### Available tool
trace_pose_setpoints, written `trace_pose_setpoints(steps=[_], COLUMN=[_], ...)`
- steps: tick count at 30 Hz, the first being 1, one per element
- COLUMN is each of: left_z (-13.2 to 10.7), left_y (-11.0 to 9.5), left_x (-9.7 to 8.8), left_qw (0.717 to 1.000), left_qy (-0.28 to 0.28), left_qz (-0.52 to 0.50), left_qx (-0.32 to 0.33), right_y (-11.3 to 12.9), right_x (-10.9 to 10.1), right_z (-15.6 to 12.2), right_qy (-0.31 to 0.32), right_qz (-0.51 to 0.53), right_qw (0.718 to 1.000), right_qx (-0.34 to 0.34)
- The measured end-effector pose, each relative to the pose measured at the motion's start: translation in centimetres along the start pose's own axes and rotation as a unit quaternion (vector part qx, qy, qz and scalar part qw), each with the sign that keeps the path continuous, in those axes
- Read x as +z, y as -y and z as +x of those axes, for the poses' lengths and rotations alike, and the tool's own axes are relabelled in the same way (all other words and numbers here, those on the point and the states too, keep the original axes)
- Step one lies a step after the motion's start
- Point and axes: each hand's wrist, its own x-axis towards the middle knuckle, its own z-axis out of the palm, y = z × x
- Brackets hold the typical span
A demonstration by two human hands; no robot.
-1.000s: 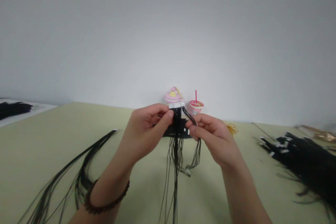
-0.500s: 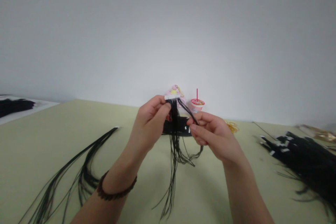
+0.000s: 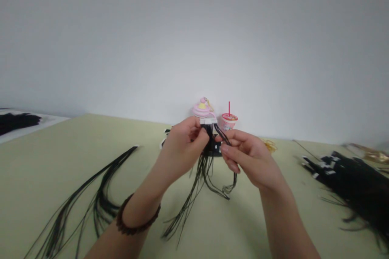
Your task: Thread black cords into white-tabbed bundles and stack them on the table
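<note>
Over the table (image 3: 75, 149), black strands (image 3: 209, 134) dangle, lower ends (image 3: 176, 223) swung farther left than before. The left hand (image 3: 188, 141) pinches them just below their white strip (image 3: 208, 121), now lower and farther right; the right hand (image 3: 244, 151) pinches a side lock (image 3: 221, 132). Beyond, a pink toy (image 3: 201, 110) shows more fully.

Your pale green table (image 3: 75, 141) carries black wires (image 3: 121, 157) at left, a white-tipped black heap (image 3: 355, 184) at right, yellow bands (image 3: 270, 145) farther back, a cup (image 3: 228, 121) and pink toy (image 3: 200, 109) behind.
</note>
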Motion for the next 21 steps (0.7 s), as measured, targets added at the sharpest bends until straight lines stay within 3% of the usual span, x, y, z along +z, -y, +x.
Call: trace_pose_setpoints(steps=[2, 5, 9, 14, 17, 19, 21], left_z=[-0.3, -0.5, -0.6, -0.7, -0.5, -0.3, 0.0], left_y=[0.0, -0.1, -0.4, -0.3, -0.4, -0.6, -0.7], left_x=[0.6, 0.9, 1.2, 1.7, 1.4, 0.8, 0.3], left_qw=[0.999, 0.992, 0.971, 0.924, 0.955, 0.988, 0.991], left_qy=[0.034, 0.039, -0.005, -0.074, -0.032, 0.041, 0.123], left_qz=[0.041, 0.117, 0.237, 0.363, 0.287, 0.147, -0.034], left_qx=[0.000, 0.005, 0.018, 0.092, 0.071, 0.025, -0.031], right_y=[0.0, 0.0, -0.1, -0.5, -0.2, 0.1, 0.4], right_x=[0.2, 0.3, 0.5, 0.4, -0.1, -0.5, -0.8], right_z=[0.1, 0.2, 0.4, 0.4, 0.2, 0.0, -0.2], right_qy=[-0.017, -0.051, -0.090, -0.123, -0.147, -0.168, -0.172], right_qz=[0.003, 0.007, 0.012, -0.011, -0.017, -0.019, -0.019], right_qw=[1.000, 0.999, 0.996, 0.991, 0.987, 0.981, 0.980], right_qx=[0.001, 0.005, -0.016, -0.042, -0.070, -0.094, -0.100])
